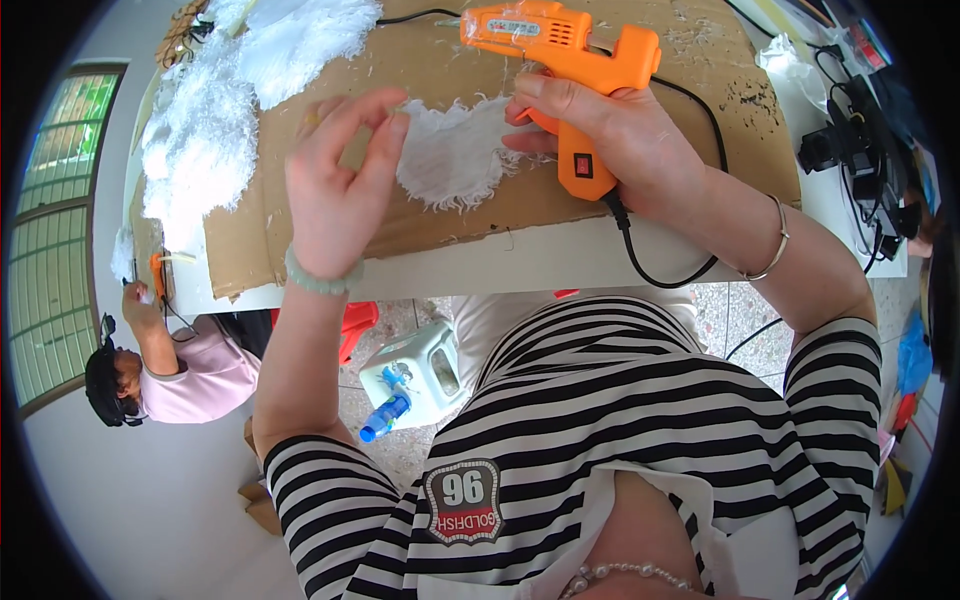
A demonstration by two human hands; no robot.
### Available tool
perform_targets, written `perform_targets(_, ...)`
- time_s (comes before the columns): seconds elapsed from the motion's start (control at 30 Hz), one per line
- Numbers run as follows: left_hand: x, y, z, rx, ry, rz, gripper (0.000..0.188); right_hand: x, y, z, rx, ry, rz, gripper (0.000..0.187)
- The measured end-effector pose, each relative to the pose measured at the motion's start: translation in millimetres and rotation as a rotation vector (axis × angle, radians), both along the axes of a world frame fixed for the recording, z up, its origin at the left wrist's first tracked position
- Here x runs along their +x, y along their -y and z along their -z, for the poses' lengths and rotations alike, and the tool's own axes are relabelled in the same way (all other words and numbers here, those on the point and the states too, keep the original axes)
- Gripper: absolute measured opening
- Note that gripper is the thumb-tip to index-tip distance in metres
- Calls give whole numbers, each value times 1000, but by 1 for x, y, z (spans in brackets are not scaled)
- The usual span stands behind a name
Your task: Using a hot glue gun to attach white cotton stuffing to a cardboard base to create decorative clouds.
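My right hand [650, 140] is wrapped round the handle of an orange hot glue gun [535, 32], its fingers by the trigger and its nozzle pointing left. A dark cord runs from the bottom of the handle. My left hand [340, 185] is raised to the left, thumb and index fingertips drawn together in a pinch; anything between them is too small to make out. Below and between my hands, a white piece of cloth with frayed edges [450, 160] lies flat on a brown cardboard sheet [250, 245]. The glue gun is above the cloth, apart from it.
A heap of white fluffy fringed pieces [205, 140] covers the table's left side. Black devices with cables [850, 150] stand at the right beside crumpled white tissue [790, 65]. At the far left a person in pink [200, 375] works with another orange tool. A pale plastic jug [420, 370] stands below the table.
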State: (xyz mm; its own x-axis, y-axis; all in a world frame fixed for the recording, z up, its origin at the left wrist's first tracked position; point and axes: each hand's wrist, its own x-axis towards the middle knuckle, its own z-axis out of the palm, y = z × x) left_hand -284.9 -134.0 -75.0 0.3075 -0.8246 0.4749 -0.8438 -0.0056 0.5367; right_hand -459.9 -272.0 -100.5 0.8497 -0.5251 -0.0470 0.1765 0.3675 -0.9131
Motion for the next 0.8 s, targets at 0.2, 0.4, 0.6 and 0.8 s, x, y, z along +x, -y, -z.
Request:
perform_targets(0.2, -2, 36, 13, 40, 206, 140, 11, 0, 2, -3, 59, 71, 18, 27)
perform_targets(0.4, -4, 47, 16, 125, 247, 199, 10, -7, 8, -14, 23, 53, 87, 26)
perform_targets(0.6, -3, 53, 14, 163, 274, 221, 7, -12, 11, -14, -28, -31, 106, 28)
perform_targets(0.8, -2, 53, 15, 41, 317, 269, 8, -11, 11, -12, 3, -38, 108, 28)
